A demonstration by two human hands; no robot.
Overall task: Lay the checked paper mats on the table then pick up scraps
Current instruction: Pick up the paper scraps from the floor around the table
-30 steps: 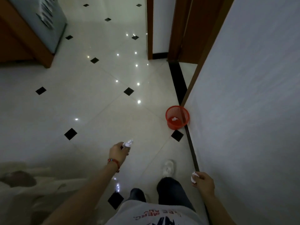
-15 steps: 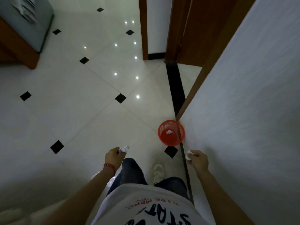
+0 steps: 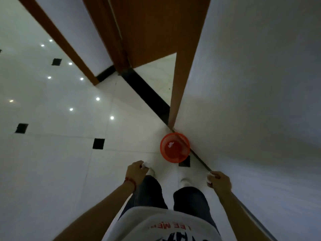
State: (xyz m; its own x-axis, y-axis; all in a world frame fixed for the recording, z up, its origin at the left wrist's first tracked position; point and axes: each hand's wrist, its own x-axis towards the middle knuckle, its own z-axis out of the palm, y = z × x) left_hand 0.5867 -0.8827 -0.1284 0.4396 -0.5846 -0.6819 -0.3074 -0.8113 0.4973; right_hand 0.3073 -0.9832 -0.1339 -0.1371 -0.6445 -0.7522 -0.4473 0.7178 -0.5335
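My left hand (image 3: pixel 136 172) pinches a crumpled white paper scrap (image 3: pixel 145 165); my right hand (image 3: pixel 219 180) pinches another small white paper wad (image 3: pixel 209 177). The round red mesh plastic wastebasket (image 3: pixel 175 147) stands ahead between them, against the wall, nearer my left hand.

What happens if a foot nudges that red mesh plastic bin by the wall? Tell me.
The red mesh plastic bin probably slides or tips easily: its walls are open mesh and it holds only a small white scrap, so it looks light. The glossy tiled floor likely gives little grip. The white wall beside it should stop it going rightward.
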